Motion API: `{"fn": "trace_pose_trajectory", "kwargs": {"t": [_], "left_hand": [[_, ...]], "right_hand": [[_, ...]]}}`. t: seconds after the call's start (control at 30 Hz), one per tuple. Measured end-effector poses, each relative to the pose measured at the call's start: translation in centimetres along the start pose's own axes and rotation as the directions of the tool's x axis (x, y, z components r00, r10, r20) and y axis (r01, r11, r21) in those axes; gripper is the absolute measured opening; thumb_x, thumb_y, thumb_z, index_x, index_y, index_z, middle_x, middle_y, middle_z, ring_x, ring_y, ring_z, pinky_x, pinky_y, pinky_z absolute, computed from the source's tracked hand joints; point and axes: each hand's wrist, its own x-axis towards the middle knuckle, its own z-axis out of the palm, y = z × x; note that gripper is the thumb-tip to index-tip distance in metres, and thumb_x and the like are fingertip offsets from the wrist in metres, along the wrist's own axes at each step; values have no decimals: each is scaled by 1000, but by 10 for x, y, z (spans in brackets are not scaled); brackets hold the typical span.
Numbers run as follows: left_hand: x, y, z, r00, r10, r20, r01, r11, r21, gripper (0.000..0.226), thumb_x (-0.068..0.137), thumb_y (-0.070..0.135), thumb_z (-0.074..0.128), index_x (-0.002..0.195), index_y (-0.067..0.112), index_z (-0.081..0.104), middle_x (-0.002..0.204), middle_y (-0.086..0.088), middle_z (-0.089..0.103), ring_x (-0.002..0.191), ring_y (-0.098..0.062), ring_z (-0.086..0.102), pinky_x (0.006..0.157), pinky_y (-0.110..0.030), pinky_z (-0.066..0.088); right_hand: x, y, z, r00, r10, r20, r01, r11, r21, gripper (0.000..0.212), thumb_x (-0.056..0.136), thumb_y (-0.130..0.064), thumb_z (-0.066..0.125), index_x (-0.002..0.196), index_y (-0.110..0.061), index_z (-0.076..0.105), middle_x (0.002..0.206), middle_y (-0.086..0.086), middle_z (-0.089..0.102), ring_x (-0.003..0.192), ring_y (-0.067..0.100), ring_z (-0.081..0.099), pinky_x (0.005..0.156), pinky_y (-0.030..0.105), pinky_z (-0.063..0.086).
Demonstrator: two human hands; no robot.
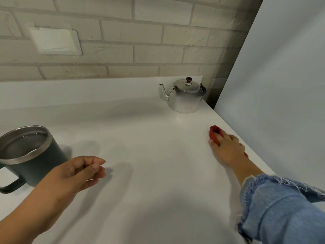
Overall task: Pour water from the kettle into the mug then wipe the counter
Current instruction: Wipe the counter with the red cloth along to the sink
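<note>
A smooth white counter [149, 138] fills the lower frame, backed by a low white upstand and a pale painted brick wall [123, 32] bearing a blank white wall plate [54, 40] at upper left. A plain pale panel [281, 67] rises along the counter's right edge.

The shiny round steel kettle [184, 97] stands upright at the counter's far right corner, its lid on with a dark knob, its curved spout pointing toward the frame's left. The dark green mug [49, 155] with a steel rim stands upright at the left edge, its black handle toward the lower left.

A small crumpled red cloth [214, 133] lies near the right edge, in front of the kettle, running from upper left to lower right beneath the right hand [226, 148], whose fingers curl over it and press it to the counter. A frayed blue denim sleeve [281, 208] covers that forearm. The left hand [75, 173], just right of the mug, is loosely curled, thumb against fingertips, holding nothing.
</note>
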Motion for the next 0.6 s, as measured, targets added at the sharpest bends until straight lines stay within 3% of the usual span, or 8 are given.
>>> {"fn": "trace_pose_trajectory", "kwargs": {"t": [0.1, 0.33, 0.4, 0.47, 0.53, 0.6], "left_hand": [[-1, -2, 3, 1000, -13, 5, 13, 1000, -8, 31, 71, 41, 61, 96, 25, 71, 89, -8, 73, 90, -20, 70, 85, -35, 50], [-10, 5, 4, 1000, 6, 10, -6, 1000, 10, 21, 79, 35, 60, 94, 28, 72, 91, -7, 73, 92, -18, 70, 88, -36, 50], [-14, 7, 2, 1000, 7, -5, -7, 999, 31, 16, 86, 27, 57, 93, 28, 72, 90, -7, 74, 91, -17, 70, 89, -36, 50], [-17, 9, -2, 1000, 8, -21, -6, 998, 64, 17, 88, 25, 56, 92, 28, 72, 90, -5, 74, 91, -16, 70, 90, -35, 49], [-20, 11, -7, 999, 8, -45, -3, 994, 112, 15, 88, 27, 57, 92, 31, 71, 91, 0, 74, 92, -13, 69, 91, -33, 49], [-21, 10, -9, 996, 24, -85, -4, 972, 233, 12, 86, 32, 59, 90, 38, 69, 91, 9, 74, 91, -4, 67, 85, -25, 47]], "right_hand": [[-24, -44, 10, 999, -35, -41, 35, 999, -4, 52, 93, -53, 22, 143, -37, 27, 153, -9, 24, 126, 29, 30, 99, 51, 31], [-89, -137, 25, 949, -303, -90, 297, 952, -78, 46, 97, -42, 29, 139, -25, 37, 140, 1, 36, 113, 27, 37, 92, 44, 38], [-97, -150, 23, 896, -439, -62, 442, 896, 46, 43, 98, -40, 32, 137, -26, 42, 137, -1, 39, 113, 25, 38, 93, 39, 39], [-92, -151, 10, 874, -486, -19, 458, 809, 367, 41, 97, -38, 40, 135, -27, 48, 130, -4, 45, 115, 21, 43, 95, 27, 39], [-75, -141, -7, 912, -408, -38, 339, 702, 627, 39, 96, -34, 47, 133, -24, 53, 118, -7, 48, 110, 16, 49, 87, 11, 36], [-45, -121, -20, 968, -208, -138, 247, 723, 646, 40, 95, -35, 48, 132, -20, 54, 115, -5, 49, 103, 16, 51, 86, 16, 38]]}}
